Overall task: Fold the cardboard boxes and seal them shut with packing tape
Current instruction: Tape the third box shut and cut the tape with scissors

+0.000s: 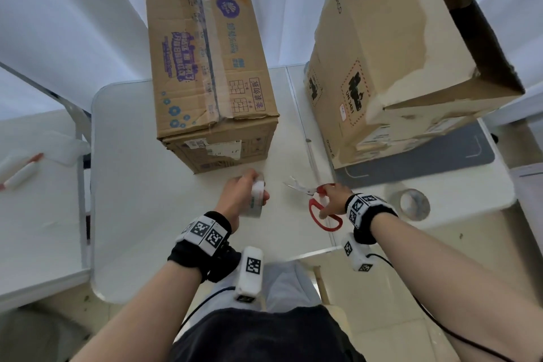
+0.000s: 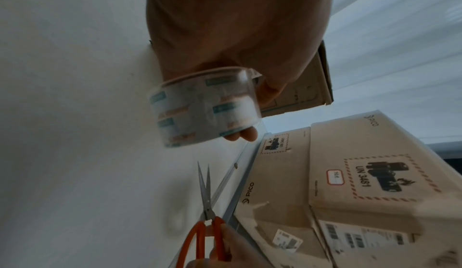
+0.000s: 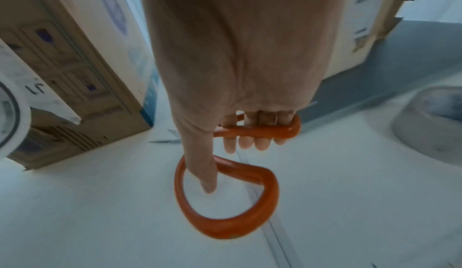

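A taped-shut cardboard box with purple print (image 1: 210,76) stands on the white table (image 1: 141,214). To its right a larger plain box (image 1: 390,53) lies tilted with its open end facing right. My left hand (image 1: 244,195) grips a roll of clear packing tape (image 1: 256,198) (image 2: 205,106) just in front of the printed box. My right hand (image 1: 332,201) holds red-handled scissors (image 1: 318,206) (image 3: 225,193), thumb through one loop and fingers through the other, blades slightly apart and pointing left. In the left wrist view the scissors (image 2: 206,199) show below the roll.
A second tape roll (image 1: 414,204) (image 3: 430,122) lies on the table to the right of my right hand. A grey mat (image 1: 440,156) sits under the larger box. A white side table at left carries a red-and-white marker (image 1: 20,172).
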